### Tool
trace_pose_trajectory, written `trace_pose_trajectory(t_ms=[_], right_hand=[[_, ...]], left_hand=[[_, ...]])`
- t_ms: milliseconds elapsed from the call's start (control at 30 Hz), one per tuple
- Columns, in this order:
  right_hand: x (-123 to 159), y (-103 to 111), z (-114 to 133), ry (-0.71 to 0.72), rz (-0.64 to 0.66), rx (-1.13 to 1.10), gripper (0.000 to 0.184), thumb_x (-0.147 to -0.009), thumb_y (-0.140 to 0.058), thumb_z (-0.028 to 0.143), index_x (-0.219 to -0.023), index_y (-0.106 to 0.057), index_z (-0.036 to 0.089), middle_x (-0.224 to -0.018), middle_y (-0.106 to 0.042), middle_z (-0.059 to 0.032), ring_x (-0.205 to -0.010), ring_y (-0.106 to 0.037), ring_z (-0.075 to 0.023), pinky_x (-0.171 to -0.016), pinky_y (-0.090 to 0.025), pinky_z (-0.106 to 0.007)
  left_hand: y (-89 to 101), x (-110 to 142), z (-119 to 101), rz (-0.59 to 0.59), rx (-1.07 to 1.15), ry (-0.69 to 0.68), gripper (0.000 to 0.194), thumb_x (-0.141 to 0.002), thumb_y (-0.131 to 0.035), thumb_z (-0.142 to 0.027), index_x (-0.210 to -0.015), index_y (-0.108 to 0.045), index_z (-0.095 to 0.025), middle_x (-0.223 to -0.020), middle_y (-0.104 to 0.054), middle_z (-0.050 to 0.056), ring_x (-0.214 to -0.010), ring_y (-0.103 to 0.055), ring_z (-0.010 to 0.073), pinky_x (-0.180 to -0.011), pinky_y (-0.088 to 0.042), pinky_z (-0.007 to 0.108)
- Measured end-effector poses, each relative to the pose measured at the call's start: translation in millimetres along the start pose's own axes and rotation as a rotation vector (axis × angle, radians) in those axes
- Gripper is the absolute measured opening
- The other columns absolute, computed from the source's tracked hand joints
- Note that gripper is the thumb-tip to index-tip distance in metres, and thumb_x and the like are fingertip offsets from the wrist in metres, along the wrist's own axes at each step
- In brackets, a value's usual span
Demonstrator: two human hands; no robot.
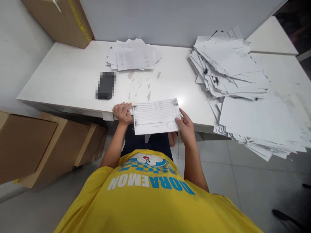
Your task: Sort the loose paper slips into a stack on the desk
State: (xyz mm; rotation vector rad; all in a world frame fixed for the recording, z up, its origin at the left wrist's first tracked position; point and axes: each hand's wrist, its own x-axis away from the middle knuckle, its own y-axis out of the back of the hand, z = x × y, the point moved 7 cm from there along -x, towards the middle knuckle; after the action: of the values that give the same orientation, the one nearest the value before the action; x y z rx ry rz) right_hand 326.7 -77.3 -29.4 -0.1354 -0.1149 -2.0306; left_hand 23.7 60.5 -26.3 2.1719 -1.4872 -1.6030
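My right hand point(186, 126) grips the right edge of a printed sheet of paper point(155, 117), thumb on top. Ruled lines, rows of small print and an oval stamp show on the sheet, which hangs over the desk's front edge. At the sheet's left edge, my left hand point(122, 113) is closed with a small cream-coloured block point(133, 104) between its fingers. The block's end touches or lies close to the sheet's upper left corner; I cannot tell which.
A white desk point(80, 84) holds a dark pixelated object point(106, 85), a small paper pile point(134, 56) at the back, a large messy paper pile point(225, 68) and another paper stack point(259, 119) at right. Cardboard boxes point(46, 142) stand at left. One brown carton point(60, 22) is on the desk.
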Motion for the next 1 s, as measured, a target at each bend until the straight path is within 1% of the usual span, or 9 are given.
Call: trace_pose_trajectory(t_ms=[167,267,467,633,700,800,867,933,1000], right_hand=[[0,-1,1,0.001,-0.010,-0.020,0.072,-0.080,-0.066,0.045,-0.146,-0.050,0.022,-0.119,-0.072,-0.0099,-0.104,-0.067,-0.0248,-0.085,-0.057,-0.038],[6,-3,3,0.001,-0.005,-0.044,0.076,-0.080,-0.067,0.045,-0.149,-0.046,0.022,-0.120,-0.071,-0.0098,-0.103,-0.067,-0.0240,-0.086,-0.057,-0.038],[23,-3,0,0.028,-0.027,-0.069,0.085,-0.081,-0.066,0.045,-0.156,-0.035,0.020,-0.111,-0.074,-0.0089,-0.093,-0.067,-0.0211,-0.083,-0.057,-0.036],[22,0,-12,0.015,0.022,-0.085,0.084,-0.080,-0.069,0.047,-0.154,-0.039,0.021,-0.114,-0.073,-0.0081,-0.099,-0.068,-0.0211,-0.085,-0.057,-0.035],[19,2,-16,0.018,0.033,-0.093,0.083,-0.079,-0.071,0.048,-0.152,-0.042,0.022,-0.111,-0.074,-0.0072,-0.098,-0.068,-0.0210,-0.084,-0.057,-0.035],[16,14,-19,0.019,0.003,-0.096,0.080,-0.076,-0.075,0.047,-0.147,-0.050,0.021,-0.103,-0.075,-0.0053,-0.092,-0.068,-0.0201,-0.082,-0.057,-0.035],[13,34,-16,0.037,-0.078,-0.094,0.076,-0.072,-0.078,0.045,-0.140,-0.057,0.019,-0.097,-0.076,-0.0037,-0.089,-0.068,-0.0192,-0.083,-0.056,-0.035],[8,55,-4,0.087,-0.179,-0.114,0.071,-0.068,-0.081,0.042,-0.132,-0.063,0.018,-0.094,-0.076,-0.0029,-0.088,-0.069,-0.0189,-0.085,-0.056,-0.036],[-3,67,14,0.172,-0.225,-0.167,0.066,-0.066,-0.081,0.041,-0.127,-0.066,0.018,-0.097,-0.076,-0.0036,-0.091,-0.069,-0.0200,-0.087,-0.056,-0.037]], left_hand=[[0.7,-4,-7,0.025,0.000,-0.010,0.039,-0.087,-0.040,-0.035,-0.092,-0.077,-0.023,-0.096,-0.071,0.010,-0.103,-0.063,0.0282,-0.100,-0.038,0.048],[3.6,-6,-9,0.023,0.023,-0.017,0.038,-0.086,-0.041,-0.032,-0.096,-0.076,-0.022,-0.099,-0.071,0.011,-0.105,-0.062,0.0287,-0.101,-0.038,0.048],[2.1,-6,-8,0.047,0.047,-0.015,0.038,-0.081,-0.043,-0.027,-0.099,-0.075,-0.021,-0.100,-0.070,0.012,-0.109,-0.061,0.0305,-0.104,-0.037,0.051],[2.1,-4,-8,0.036,0.079,-0.045,0.038,-0.080,-0.044,-0.025,-0.101,-0.075,-0.020,-0.100,-0.069,0.013,-0.108,-0.062,0.0298,-0.105,-0.037,0.050],[1.7,-4,-8,0.038,0.074,-0.056,0.038,-0.079,-0.044,-0.024,-0.102,-0.074,-0.019,-0.101,-0.069,0.012,-0.108,-0.062,0.0294,-0.106,-0.037,0.050],[1.6,-4,-10,0.020,0.020,-0.050,0.038,-0.076,-0.044,-0.021,-0.098,-0.075,-0.019,-0.099,-0.069,0.011,-0.107,-0.062,0.0284,-0.104,-0.038,0.049],[4.2,-4,-13,-0.033,-0.003,-0.050,0.037,-0.076,-0.044,-0.022,-0.095,-0.075,-0.019,-0.096,-0.070,0.011,-0.104,-0.063,0.0279,-0.102,-0.039,0.049],[6.8,-4,-16,-0.084,-0.016,-0.053,0.036,-0.076,-0.043,-0.023,-0.091,-0.075,-0.019,-0.094,-0.070,0.012,-0.101,-0.063,0.0275,-0.100,-0.041,0.048],[7.7,-3,-18,-0.107,-0.032,-0.051,0.035,-0.076,-0.043,-0.024,-0.090,-0.075,-0.020,-0.093,-0.070,0.012,-0.099,-0.063,0.0273,-0.098,-0.042,0.047]])
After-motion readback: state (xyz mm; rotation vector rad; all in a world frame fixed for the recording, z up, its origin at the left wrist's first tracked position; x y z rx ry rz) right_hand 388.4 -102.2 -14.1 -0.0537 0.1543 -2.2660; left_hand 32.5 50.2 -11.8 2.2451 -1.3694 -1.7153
